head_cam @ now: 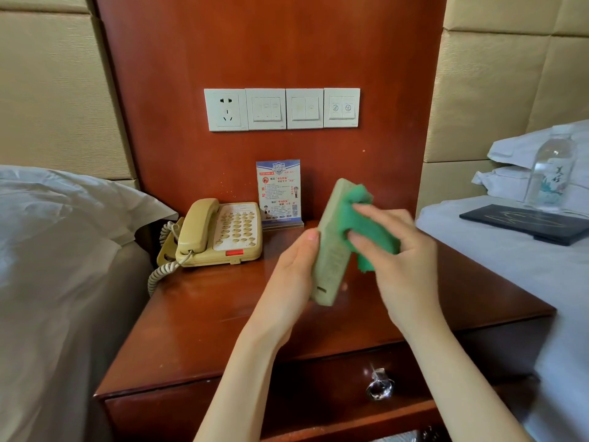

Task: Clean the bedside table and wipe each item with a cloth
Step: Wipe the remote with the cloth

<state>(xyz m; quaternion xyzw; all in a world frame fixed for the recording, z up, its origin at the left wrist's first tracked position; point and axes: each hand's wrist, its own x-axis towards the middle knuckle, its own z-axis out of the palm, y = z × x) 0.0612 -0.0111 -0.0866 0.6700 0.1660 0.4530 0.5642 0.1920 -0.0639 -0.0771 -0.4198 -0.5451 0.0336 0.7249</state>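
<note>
My left hand (pixel 294 269) grips a beige remote control (pixel 331 250), held upright and tilted above the wooden bedside table (pixel 223 314). My right hand (pixel 395 250) holds a green cloth (pixel 366 224) bunched against the remote's right face. A beige corded telephone (pixel 220 232) sits at the table's back left. Behind the remote, a printed notice card in a clear stand (pixel 279 191) is upright against the wooden back panel.
A bed with white bedding (pixel 57 234) lies to the left. On the bed at the right are a clear water bottle (pixel 549 173) and a black tray (pixel 526 223). Wall switches and a socket (pixel 282 109) sit above. The drawer has a glass knob (pixel 379 386).
</note>
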